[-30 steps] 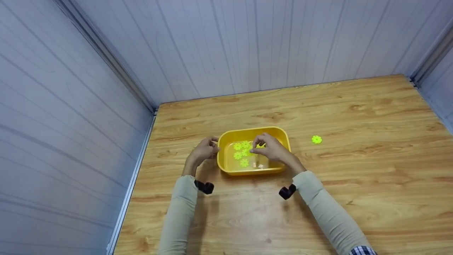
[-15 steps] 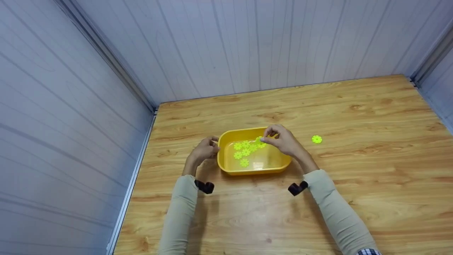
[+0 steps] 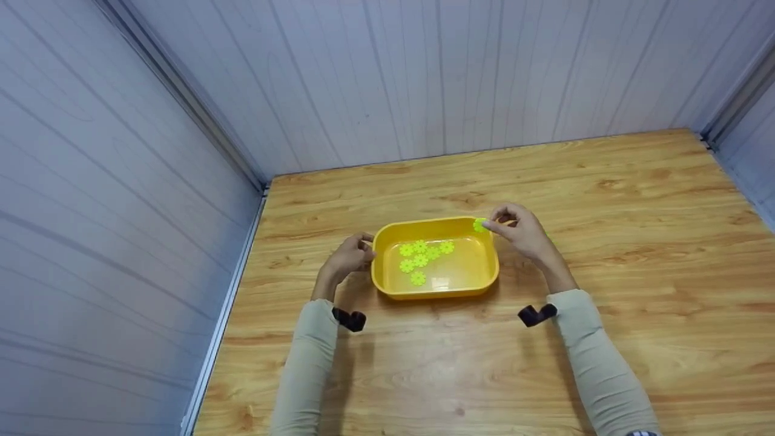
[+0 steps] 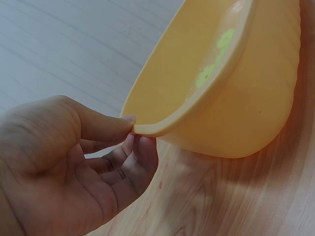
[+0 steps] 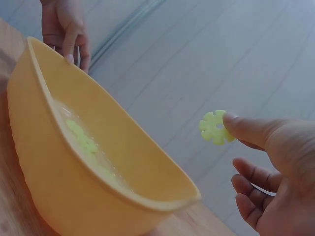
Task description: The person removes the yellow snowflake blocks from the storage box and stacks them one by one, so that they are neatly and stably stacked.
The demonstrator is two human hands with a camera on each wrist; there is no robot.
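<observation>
A yellow plastic basin (image 3: 460, 284) stands on the wooden table, with several yellow-green flower-shaped discs (image 3: 418, 278) lying on its bottom toward the left. My left hand (image 3: 348, 257) pinches the basin's left rim between thumb and fingers, as the left wrist view shows up close. With thumb and forefinger, my right hand (image 3: 527, 235) holds one flower-shaped disc (image 5: 214, 129) by its edge. That disc is raised over the basin's far right corner in the head view. The other fingers of the right hand are loosely curled.
One more flower-shaped disc (image 3: 547, 235) lies on the table right of the basin, almost wholly hidden behind my right hand. Pale panel walls (image 3: 412, 79) border the wooden table (image 3: 654, 254) at the back and on both sides.
My right hand has lifted a flower-shaped disc from inside the basin and moved right and away, to the far right corner. The left hand and the basin have stayed in place.
</observation>
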